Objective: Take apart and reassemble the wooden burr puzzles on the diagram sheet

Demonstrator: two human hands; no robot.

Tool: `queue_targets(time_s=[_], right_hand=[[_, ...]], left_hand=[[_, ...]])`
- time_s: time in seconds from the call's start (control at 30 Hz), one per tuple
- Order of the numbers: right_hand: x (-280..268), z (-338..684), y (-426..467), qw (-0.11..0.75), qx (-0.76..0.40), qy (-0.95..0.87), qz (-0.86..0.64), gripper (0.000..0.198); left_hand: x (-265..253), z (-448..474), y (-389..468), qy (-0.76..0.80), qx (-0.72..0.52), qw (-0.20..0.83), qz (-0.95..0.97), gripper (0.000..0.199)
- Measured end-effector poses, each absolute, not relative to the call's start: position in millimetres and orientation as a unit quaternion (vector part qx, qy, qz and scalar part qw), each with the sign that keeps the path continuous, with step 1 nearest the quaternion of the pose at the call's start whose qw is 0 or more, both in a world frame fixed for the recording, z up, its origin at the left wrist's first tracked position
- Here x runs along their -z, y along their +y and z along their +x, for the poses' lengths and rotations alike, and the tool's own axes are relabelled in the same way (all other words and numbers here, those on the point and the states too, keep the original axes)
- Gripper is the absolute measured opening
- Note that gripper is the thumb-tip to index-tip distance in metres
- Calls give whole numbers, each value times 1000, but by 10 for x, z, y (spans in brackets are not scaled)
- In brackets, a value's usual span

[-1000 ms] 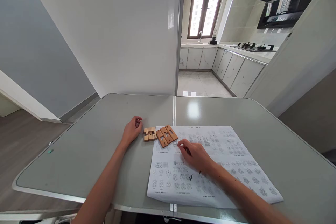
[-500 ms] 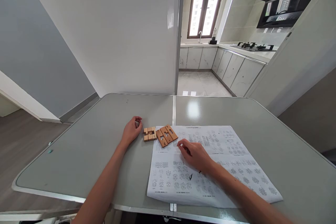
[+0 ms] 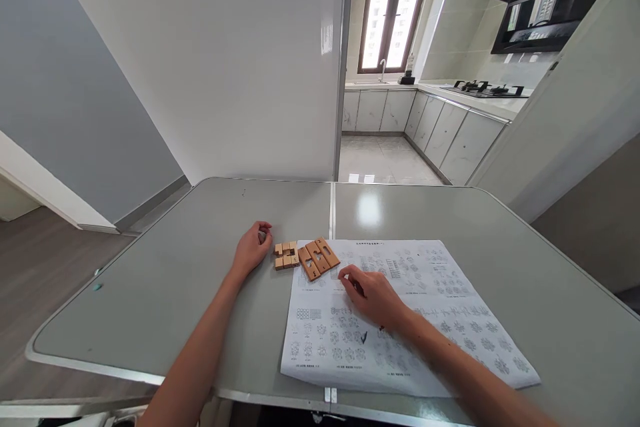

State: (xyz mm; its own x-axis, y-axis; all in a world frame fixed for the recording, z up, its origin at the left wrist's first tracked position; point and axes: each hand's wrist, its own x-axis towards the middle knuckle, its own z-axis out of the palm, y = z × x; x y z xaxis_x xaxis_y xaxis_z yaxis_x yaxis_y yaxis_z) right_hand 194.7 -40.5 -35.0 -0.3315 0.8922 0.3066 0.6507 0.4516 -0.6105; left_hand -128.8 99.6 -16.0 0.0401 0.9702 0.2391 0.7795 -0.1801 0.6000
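Note:
My left hand (image 3: 253, 247) rests on the grey table, its fingers loosely curled in and nothing visible in them. Just to its right lies a group of small light wooden blocks (image 3: 286, 256), fitted side by side with notches between them. Touching or nearly touching these are several flat, darker wooden pieces (image 3: 319, 259) with cut-out holes and marks, set at a slant. They partly cover the top left corner of a large printed sheet (image 3: 320, 347). On that sheet lies my right hand (image 3: 370, 293), fingers bent together beside the flat pieces, with no object showing in the grip.
The grey folding table (image 3: 150, 300) has a metal seam down its middle. Small line drawings fill the sheet, whose near edge curls slightly. A small greenish bit (image 3: 97, 287) lies near the table's left edge. Beyond the table are a white wall (image 3: 225, 67) and a kitchen doorway.
The whole view has shifted very slightly. Both hands, the wooden pieces and the sheet keep their places.

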Motion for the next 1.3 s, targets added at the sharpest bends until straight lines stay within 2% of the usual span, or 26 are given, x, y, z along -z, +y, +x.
queue_targets(time_s=[0.43,0.63,0.7,0.77,0.93,1.07,1.3], right_hand=[[370,1948,-407,312,-184,-794,-488,22],[326,1926,-400,362,-125,-798,-466,13],[314,1918,-408,364,-111,-802,-460,20],[294,1905,-429,341,-97,-817,-454,36],[207,1835,-515,224,-77,-880,-413,62],[170,1805,-542,177,-95,-904,-378,63],[194,1803,-508,159,-112,-903,-383,65]], left_hand=[[153,-1280,980,623,-306,159,702,24],[174,-1292,992,622,-304,154,705,24],[179,-1296,994,622,-303,153,705,25],[181,-1298,994,623,-301,151,706,25],[180,-1289,982,626,-297,146,706,25],[185,-1286,979,627,-294,144,707,25],[222,-1293,994,627,-293,142,708,23]])
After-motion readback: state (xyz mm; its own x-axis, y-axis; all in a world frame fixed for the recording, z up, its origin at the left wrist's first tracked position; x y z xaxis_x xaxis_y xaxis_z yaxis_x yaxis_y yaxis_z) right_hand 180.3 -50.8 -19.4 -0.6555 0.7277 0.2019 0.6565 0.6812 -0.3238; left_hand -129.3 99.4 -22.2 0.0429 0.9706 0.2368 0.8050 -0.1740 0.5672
